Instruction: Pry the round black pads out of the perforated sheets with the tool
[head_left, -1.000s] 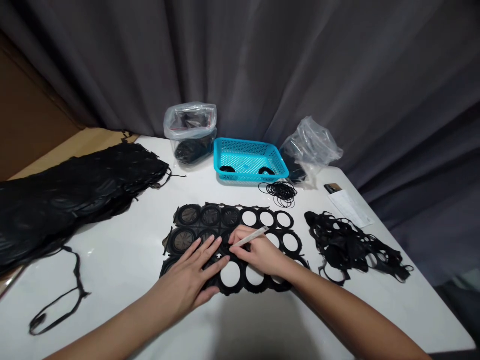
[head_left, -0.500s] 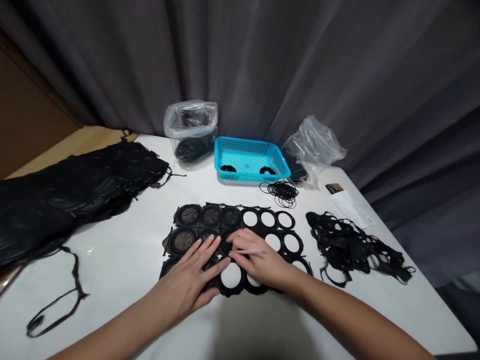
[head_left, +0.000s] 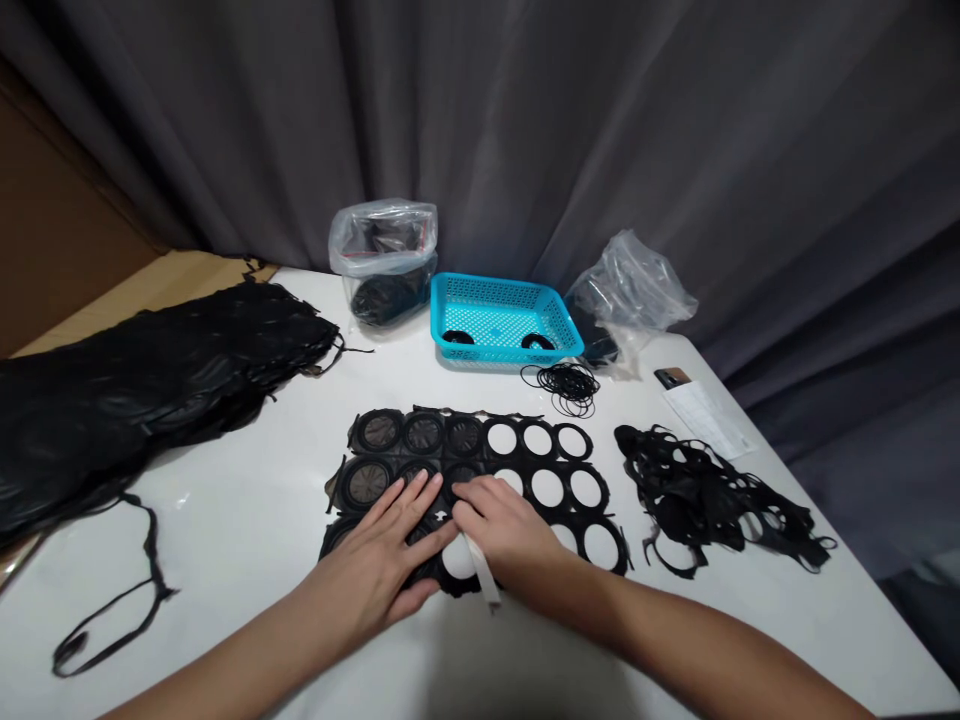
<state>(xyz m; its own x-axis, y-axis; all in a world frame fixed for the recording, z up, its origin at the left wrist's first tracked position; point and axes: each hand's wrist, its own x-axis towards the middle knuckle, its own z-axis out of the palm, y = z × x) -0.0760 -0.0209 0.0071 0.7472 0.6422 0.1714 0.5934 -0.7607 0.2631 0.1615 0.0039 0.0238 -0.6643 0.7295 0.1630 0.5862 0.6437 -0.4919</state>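
Note:
A black rubbery sheet of moulded rings [head_left: 369, 484] lies flat on the white table. The circles at its right side are open holes with white showing through; those at the left still have dark film across them. My left hand [head_left: 384, 548] rests flat on the sheet's lower left, fingers spread, pressing it down. Close beside it, my right hand [head_left: 504, 530] is closed around a slim, pale, pen-like tool [head_left: 483, 578] whose handle points towards me. The tool's tip is hidden under my fingers, at a ring near the sheet's middle.
A blue basket [head_left: 495, 355] holding black rings stands behind, between two clear plastic bags [head_left: 382, 255] [head_left: 637, 285]. Thin black loops [head_left: 570, 387] lie before it. Black scrap webbing [head_left: 712, 500], a phone [head_left: 671, 378] and paper are right. Stacked black sheets [head_left: 150, 380] lie left.
My right hand has turned the tool, so its handle swings from pointing up and right to pointing down towards me. My left hand stays in place on the sheet.

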